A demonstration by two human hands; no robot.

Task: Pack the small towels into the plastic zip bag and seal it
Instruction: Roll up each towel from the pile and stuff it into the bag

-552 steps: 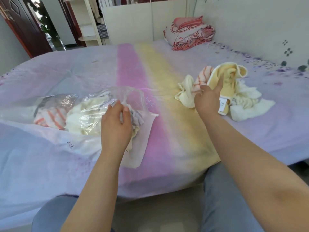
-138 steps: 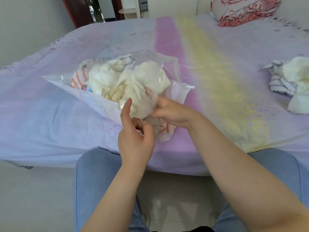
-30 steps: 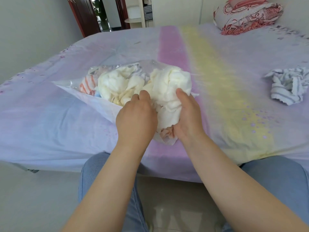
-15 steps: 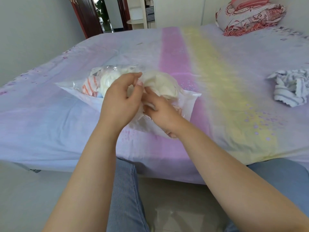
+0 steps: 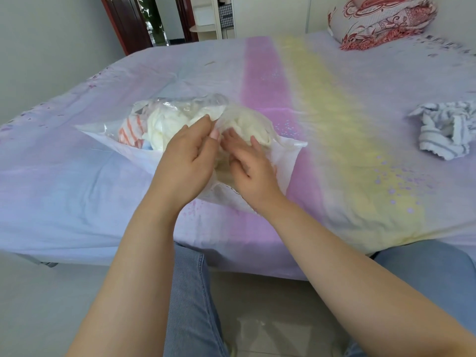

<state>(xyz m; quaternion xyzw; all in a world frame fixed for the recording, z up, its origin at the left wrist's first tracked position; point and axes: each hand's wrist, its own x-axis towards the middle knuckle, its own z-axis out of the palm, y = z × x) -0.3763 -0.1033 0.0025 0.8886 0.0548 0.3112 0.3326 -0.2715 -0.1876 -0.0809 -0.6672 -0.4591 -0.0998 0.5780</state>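
A clear plastic zip bag (image 5: 286,153) lies on the bed, stuffed with small towels: cream ones (image 5: 164,127) and an orange-striped one (image 5: 130,130). Its mouth faces me. My left hand (image 5: 186,161) pinches the upper film of the bag's mouth between thumb and fingers. My right hand (image 5: 248,167) reaches into the mouth with fingers spread, pressing on a cream towel (image 5: 251,126) inside. A grey-striped white towel (image 5: 447,132) lies loose on the bed at the far right.
The bed (image 5: 322,99) has a lilac sheet with pink and yellow bands; its near edge runs just past my knees. A folded red-patterned quilt (image 5: 381,19) sits at the far right corner. A doorway and shelves stand behind the bed.
The cream towel that bulged out of the mouth one second ago now sits inside the bag. My left hand lifted to pinch the film; my right hand pushed deeper in.
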